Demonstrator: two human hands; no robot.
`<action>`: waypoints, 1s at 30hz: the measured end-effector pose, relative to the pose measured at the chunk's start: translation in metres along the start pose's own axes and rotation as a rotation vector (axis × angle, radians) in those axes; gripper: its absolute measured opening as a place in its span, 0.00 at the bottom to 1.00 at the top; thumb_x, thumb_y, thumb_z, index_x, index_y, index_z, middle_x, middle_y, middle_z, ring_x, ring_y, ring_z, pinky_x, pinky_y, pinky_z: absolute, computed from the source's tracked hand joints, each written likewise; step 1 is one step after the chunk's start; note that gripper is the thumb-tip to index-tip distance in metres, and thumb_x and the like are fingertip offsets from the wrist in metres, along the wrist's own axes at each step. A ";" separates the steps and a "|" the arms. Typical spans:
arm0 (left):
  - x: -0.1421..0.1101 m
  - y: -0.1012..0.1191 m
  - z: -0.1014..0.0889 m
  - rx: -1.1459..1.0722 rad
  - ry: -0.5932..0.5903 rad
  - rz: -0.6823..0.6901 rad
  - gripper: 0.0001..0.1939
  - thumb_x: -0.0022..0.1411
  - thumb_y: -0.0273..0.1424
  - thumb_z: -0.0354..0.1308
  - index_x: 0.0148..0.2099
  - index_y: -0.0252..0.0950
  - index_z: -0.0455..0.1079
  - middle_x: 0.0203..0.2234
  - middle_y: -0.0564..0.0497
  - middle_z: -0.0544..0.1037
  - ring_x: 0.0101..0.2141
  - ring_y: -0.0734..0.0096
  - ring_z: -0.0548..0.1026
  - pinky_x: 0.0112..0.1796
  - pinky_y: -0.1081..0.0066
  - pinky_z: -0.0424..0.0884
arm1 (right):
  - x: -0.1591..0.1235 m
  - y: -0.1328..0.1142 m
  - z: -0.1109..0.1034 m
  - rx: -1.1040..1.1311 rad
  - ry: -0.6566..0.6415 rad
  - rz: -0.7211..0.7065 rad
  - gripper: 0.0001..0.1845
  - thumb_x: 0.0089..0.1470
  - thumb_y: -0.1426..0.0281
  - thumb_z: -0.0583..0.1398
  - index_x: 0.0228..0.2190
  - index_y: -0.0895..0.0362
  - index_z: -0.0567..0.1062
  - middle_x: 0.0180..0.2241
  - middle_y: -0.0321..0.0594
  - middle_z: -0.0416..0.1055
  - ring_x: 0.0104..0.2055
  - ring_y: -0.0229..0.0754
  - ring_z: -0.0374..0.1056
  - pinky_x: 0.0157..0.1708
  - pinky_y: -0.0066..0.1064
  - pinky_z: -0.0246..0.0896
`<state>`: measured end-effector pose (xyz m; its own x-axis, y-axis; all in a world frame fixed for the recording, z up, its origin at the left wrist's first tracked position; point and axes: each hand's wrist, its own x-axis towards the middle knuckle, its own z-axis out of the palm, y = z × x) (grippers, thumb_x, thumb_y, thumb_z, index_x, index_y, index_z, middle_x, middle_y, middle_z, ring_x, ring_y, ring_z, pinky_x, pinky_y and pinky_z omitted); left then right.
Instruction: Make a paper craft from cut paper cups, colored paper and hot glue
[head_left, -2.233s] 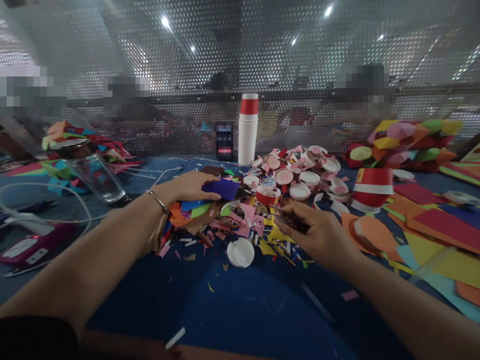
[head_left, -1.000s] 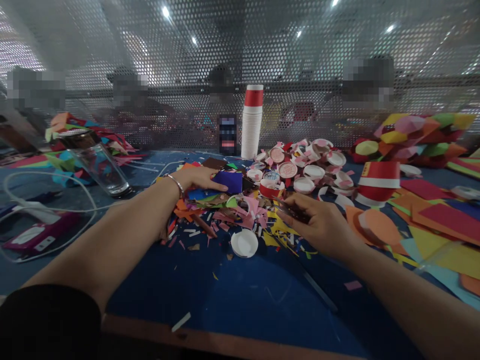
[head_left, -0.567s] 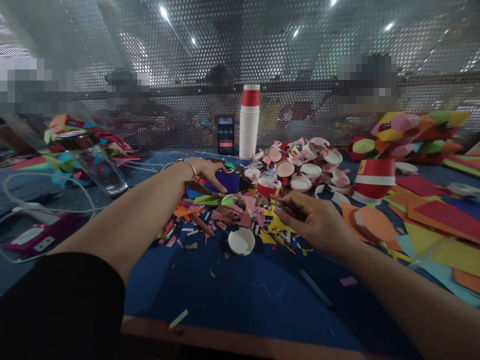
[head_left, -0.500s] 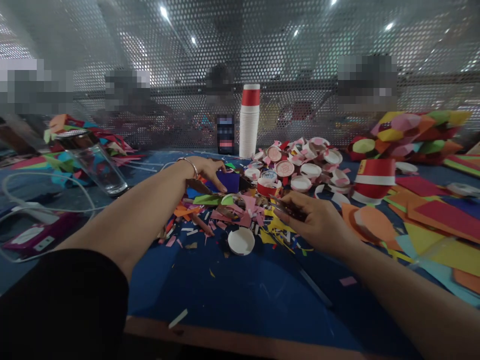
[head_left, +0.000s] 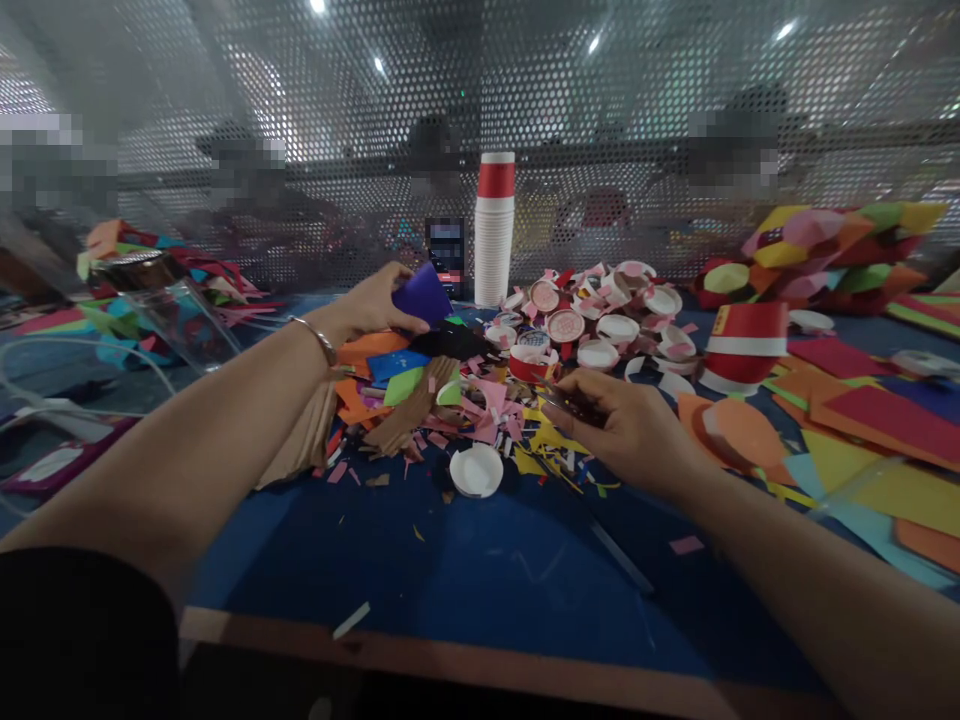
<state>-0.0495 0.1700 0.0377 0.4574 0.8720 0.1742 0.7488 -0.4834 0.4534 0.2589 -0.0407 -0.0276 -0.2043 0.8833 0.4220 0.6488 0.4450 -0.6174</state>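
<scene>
My left hand (head_left: 382, 300) pinches a piece of purple-blue paper (head_left: 422, 296), raised above the heap of scraps. Thumb and fingers are closed on its left edge. My right hand (head_left: 615, 415) is closed round scissors (head_left: 566, 400), whose thin blades point left over the scraps; the palm hides most of the handles. Below the left hand lie orange, blue and green paper and crumpled brown paper (head_left: 420, 410). Pink paper scraps (head_left: 491, 400) lie between the hands. A cut white cup bottom (head_left: 476, 470) rests nearer to me.
A tall stack of paper cups (head_left: 495, 230) stands at the back beside a phone (head_left: 445, 250). A pile of cut cup bottoms (head_left: 600, 320) and a red-and-white cup (head_left: 745, 348) are on the right, with coloured paper sheets (head_left: 885, 450). A glass bottle (head_left: 184, 320) leans at left.
My left hand has lifted the purple-blue paper off the heap, up and to the left, uncovering black and brown paper. My right hand stays nearly in place with the scissors.
</scene>
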 end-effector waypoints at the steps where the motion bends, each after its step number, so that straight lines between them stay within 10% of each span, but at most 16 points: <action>1: -0.005 0.002 -0.006 -0.043 0.040 0.009 0.47 0.51 0.41 0.75 0.66 0.36 0.55 0.58 0.39 0.74 0.53 0.52 0.77 0.49 0.60 0.76 | 0.000 -0.001 0.000 0.002 0.009 0.001 0.09 0.64 0.62 0.61 0.33 0.54 0.73 0.25 0.33 0.69 0.24 0.37 0.62 0.25 0.29 0.57; 8: -0.046 0.016 -0.007 -0.273 0.191 0.100 0.43 0.44 0.30 0.80 0.57 0.38 0.60 0.49 0.45 0.76 0.52 0.53 0.76 0.54 0.55 0.73 | 0.003 -0.003 0.005 0.045 0.032 0.030 0.13 0.64 0.60 0.61 0.31 0.54 0.72 0.26 0.34 0.68 0.27 0.37 0.61 0.27 0.29 0.57; 15: -0.068 0.005 0.017 -0.606 0.210 -0.157 0.38 0.42 0.24 0.78 0.52 0.42 0.63 0.42 0.51 0.77 0.38 0.59 0.81 0.34 0.65 0.80 | 0.004 0.000 0.008 0.066 0.032 0.047 0.15 0.63 0.57 0.62 0.30 0.54 0.72 0.26 0.35 0.69 0.26 0.38 0.61 0.26 0.30 0.56; 24: -0.060 -0.006 0.036 -0.948 0.039 -0.447 0.18 0.51 0.20 0.70 0.45 0.35 0.72 0.35 0.45 0.84 0.29 0.62 0.83 0.31 0.65 0.82 | 0.002 0.003 0.009 0.064 0.010 0.027 0.13 0.63 0.58 0.62 0.33 0.54 0.74 0.25 0.34 0.69 0.25 0.37 0.61 0.26 0.31 0.56; 30: -0.056 -0.015 0.029 -1.085 0.015 -0.571 0.23 0.52 0.19 0.69 0.51 0.32 0.73 0.33 0.39 0.86 0.30 0.50 0.86 0.32 0.59 0.83 | 0.000 0.005 0.007 0.070 0.017 0.031 0.12 0.63 0.59 0.62 0.33 0.55 0.74 0.29 0.37 0.72 0.28 0.38 0.63 0.29 0.32 0.58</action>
<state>-0.0723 0.1264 -0.0046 0.1836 0.9418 -0.2818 0.0489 0.2775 0.9595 0.2570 -0.0371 -0.0352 -0.1723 0.8945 0.4125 0.6018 0.4271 -0.6748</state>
